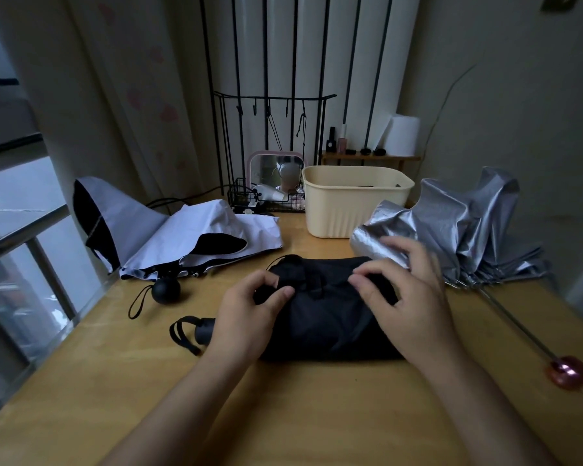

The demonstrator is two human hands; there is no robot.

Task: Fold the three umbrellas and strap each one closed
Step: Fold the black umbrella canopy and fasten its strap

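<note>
Bare forearms, no sleeves; left hand (249, 307), right hand (408, 290) ringless, short nails.

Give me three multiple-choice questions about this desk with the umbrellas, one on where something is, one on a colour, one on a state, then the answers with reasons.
1. Where is the cream tub?
A. Behind the black umbrella
B. On the floor
C. Under the silver umbrella

2. What colour is the handle on the silver umbrella's shaft?
A. Green
B. Pinkish red
C. White

3. What state is the white umbrella in?
A. Strapped shut
B. Loose and unfolded
C. Held by both hands

Answers:
1. A, the tub stands on the table beyond the black umbrella.
2. B, it shines pinkish red.
3. B, its cloth lies spread out; the left hand and right hand are on the black umbrella.
</note>
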